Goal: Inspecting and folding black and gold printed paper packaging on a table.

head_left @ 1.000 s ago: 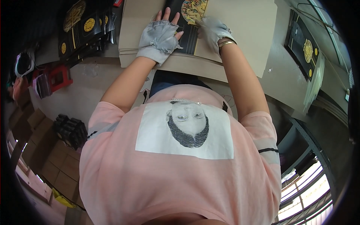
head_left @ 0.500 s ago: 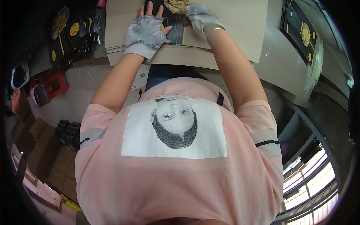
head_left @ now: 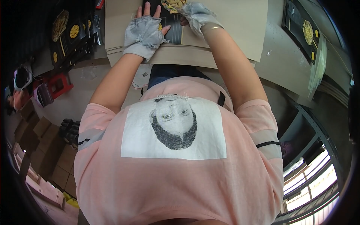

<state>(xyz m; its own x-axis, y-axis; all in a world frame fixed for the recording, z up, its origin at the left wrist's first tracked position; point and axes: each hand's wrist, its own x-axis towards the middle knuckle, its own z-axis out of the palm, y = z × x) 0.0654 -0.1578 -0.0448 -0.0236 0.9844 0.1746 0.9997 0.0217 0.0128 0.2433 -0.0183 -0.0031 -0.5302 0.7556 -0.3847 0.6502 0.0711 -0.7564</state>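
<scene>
Here, two gloved hands (head_left: 145, 33) (head_left: 198, 17) at one black sheet (head_left: 175, 30), one bracelet (head_left: 216, 27)

No words or numbers can be read on anything in view. The black printed sheet (head_left: 175, 33) under the person's hands bears a gold picture and thin pale lines. The black covers (head_left: 56, 47) on the left bear round gold emblems, and the black cover (head_left: 299, 32) on the right has similar gold ones; any lettering there is too small to tell. Small dark marks on the white piece (head_left: 141, 75) below the bench's near edge are likewise unreadable.
</scene>
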